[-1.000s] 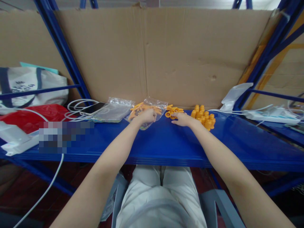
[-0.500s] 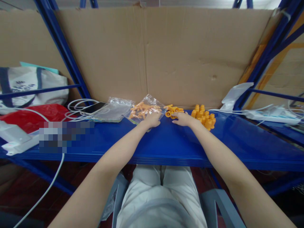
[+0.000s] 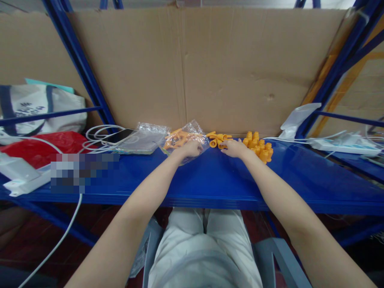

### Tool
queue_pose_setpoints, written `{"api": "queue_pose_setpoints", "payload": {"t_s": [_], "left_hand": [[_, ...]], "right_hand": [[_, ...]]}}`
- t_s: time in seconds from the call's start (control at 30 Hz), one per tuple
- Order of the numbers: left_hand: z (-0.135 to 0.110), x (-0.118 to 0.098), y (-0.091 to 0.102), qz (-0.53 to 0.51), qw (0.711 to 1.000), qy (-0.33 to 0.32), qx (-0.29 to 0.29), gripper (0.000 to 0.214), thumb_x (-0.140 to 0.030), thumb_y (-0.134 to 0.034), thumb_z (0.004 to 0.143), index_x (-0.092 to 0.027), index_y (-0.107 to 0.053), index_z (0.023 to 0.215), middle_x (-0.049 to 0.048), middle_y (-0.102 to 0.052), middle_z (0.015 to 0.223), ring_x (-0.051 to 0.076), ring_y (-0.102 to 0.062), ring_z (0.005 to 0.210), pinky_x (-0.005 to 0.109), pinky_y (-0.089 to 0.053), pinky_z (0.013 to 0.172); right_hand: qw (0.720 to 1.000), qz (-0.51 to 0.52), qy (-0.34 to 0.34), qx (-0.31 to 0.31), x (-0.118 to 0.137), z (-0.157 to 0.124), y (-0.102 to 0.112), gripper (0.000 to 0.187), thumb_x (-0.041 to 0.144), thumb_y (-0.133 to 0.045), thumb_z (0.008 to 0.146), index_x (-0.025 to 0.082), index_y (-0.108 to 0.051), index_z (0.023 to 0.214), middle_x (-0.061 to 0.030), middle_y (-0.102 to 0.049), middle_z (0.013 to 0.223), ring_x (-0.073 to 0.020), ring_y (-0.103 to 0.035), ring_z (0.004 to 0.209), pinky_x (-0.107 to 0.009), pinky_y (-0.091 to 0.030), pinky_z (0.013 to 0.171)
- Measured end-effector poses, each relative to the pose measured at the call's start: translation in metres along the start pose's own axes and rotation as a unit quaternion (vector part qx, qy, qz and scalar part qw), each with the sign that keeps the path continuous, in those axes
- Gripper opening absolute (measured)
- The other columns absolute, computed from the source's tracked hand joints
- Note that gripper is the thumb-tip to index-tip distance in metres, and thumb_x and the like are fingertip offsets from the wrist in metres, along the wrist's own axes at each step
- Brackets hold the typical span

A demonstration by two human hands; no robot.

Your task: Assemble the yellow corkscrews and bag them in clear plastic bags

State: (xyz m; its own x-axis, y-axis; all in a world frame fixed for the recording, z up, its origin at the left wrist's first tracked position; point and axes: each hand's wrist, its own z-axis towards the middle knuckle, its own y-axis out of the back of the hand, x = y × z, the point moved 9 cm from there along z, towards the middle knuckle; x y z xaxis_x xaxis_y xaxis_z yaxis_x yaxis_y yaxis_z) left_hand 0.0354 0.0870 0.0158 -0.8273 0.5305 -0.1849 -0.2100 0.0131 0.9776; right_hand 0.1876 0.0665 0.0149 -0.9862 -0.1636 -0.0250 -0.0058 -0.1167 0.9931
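My left hand [image 3: 192, 149] rests on the front right of a clear plastic bag [image 3: 196, 127], its fingers curled on the film. Orange branching plastic pieces [image 3: 179, 140] fill the bag. To the right, my right hand [image 3: 235, 149] has its fingertips closed on an orange funnel-shaped plastic piece [image 3: 221, 145] at the edge of a small loose pile [image 3: 213, 141]. The fingertips partly hide that piece. Beside the right wrist, several orange ribbed plastic caps [image 3: 254, 143] stand upright in a close group, partly covered by the forearm.
A phone [image 3: 120, 136] and a flat clear-wrapped packet [image 3: 141, 142] lie left of the bag. White cables, a red plastic bag [image 3: 54, 146] and a power strip [image 3: 27, 180] are farther left. Another power strip [image 3: 342, 147] lies right. Cardboard [image 3: 225, 72] walls the back of the blue shelf [image 3: 210, 180].
My left hand has shifted slightly left and its fingers have curled more on the bag. My right hand's fingers have drawn together at the loose pile, and some pieces there have shifted.
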Motion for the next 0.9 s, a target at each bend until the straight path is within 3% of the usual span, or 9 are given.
{"api": "queue_pose_setpoints", "payload": {"t_s": [0.2, 0.4, 0.5, 0.6, 0.77, 0.9], "left_hand": [[-0.002, 0.001, 0.006, -0.019, 0.998, -0.014, 0.053, 0.028, -0.016, -0.064, 0.072, -0.021, -0.081, 0.095, 0.0002, -0.079, 0.093, 0.018, -0.071, 0.090, 0.021, -0.052, 0.080], [-0.008, -0.002, -0.007, -0.004, 0.994, 0.025, 0.107, 0.046, -0.015, -0.059, 0.071, -0.020, -0.076, 0.113, 0.0032, -0.079, 0.087, 0.019, -0.072, 0.078, 0.025, -0.053, 0.073], [-0.008, -0.012, -0.009, 0.069, 0.995, 0.010, 0.072, 0.042, -0.032, -0.062, 0.079, -0.018, -0.073, 0.116, 0.0084, -0.077, 0.110, 0.025, -0.071, 0.099, 0.029, -0.053, 0.085], [-0.009, -0.016, -0.007, 0.123, 0.992, 0.015, 0.039, 0.050, -0.047, -0.061, 0.085, -0.016, -0.067, 0.125, 0.0131, -0.069, 0.130, 0.030, -0.064, 0.118, 0.033, -0.051, 0.096], [-0.014, -0.018, -0.001, 0.136, 0.990, 0.032, 0.023, 0.035, -0.019, -0.062, 0.083, -0.015, -0.069, 0.117, 0.0142, -0.071, 0.124, 0.029, -0.066, 0.118, 0.034, -0.051, 0.099], [-0.017, -0.019, 0.001, 0.120, 0.991, 0.047, 0.021, 0.034, -0.008, -0.065, 0.076, -0.015, -0.070, 0.109, 0.0138, -0.074, 0.113, 0.029, -0.069, 0.111, 0.032, -0.051, 0.098]], "right_hand": [[0.998, -0.010, -0.031, -0.046, -0.003, -0.003, 0.014, 0.040, 0.027, -0.044, 0.098, 0.019, -0.067, 0.130, -0.0147, -0.067, 0.134, -0.0321, -0.060, 0.127, -0.057, -0.036, 0.112], [0.997, 0.004, -0.037, -0.062, -0.006, -0.002, 0.014, 0.046, 0.026, -0.044, 0.098, 0.020, -0.058, 0.142, -0.0142, -0.064, 0.139, -0.0310, -0.057, 0.131, -0.051, -0.041, 0.109], [0.998, 0.003, -0.019, -0.067, -0.002, -0.001, 0.008, 0.055, 0.027, -0.046, 0.098, 0.021, -0.046, 0.152, -0.0165, -0.054, 0.149, -0.0334, -0.050, 0.138, -0.057, -0.036, 0.112], [0.999, -0.003, -0.011, -0.049, 0.002, 0.000, -0.001, 0.055, 0.030, -0.047, 0.098, 0.023, -0.045, 0.152, -0.0163, -0.050, 0.152, -0.0343, -0.043, 0.142, -0.063, -0.030, 0.114], [0.999, -0.015, -0.009, -0.038, 0.006, 0.004, -0.005, 0.047, 0.028, -0.046, 0.098, 0.022, -0.053, 0.145, -0.0165, -0.054, 0.148, -0.0332, -0.046, 0.140, -0.063, -0.028, 0.114], [0.998, -0.028, -0.010, -0.052, 0.007, 0.006, -0.006, 0.046, 0.026, -0.045, 0.098, 0.021, -0.054, 0.142, -0.0177, -0.056, 0.145, -0.0335, -0.047, 0.138, -0.062, -0.028, 0.114]]}}
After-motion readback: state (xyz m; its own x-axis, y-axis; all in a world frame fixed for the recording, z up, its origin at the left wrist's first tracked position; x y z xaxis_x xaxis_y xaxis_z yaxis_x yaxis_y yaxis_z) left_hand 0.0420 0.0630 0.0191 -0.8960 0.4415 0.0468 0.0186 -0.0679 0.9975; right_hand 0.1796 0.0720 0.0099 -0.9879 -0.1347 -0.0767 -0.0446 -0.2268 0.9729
